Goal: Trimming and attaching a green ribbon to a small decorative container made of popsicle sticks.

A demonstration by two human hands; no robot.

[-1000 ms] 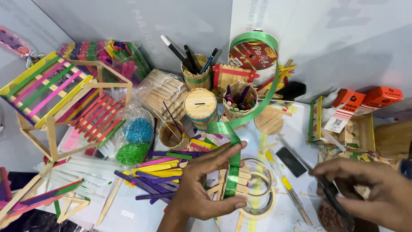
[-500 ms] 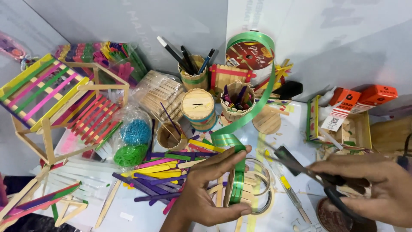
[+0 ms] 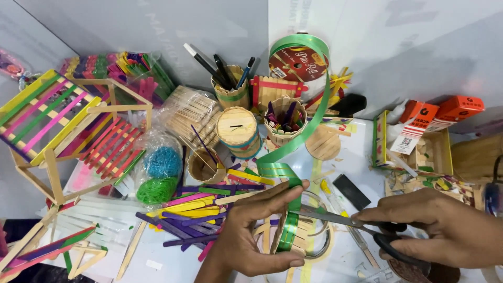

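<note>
Gripping one green ribbon [image 3: 290, 230] and one scissors [image 3: 346, 222], two hands work.

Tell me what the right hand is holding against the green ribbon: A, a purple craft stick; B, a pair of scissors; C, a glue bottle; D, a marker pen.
B: the right hand grips black-handled scissors, their blades pointing at the green ribbon that the left hand holds wrapped on a small stick holder.
</note>
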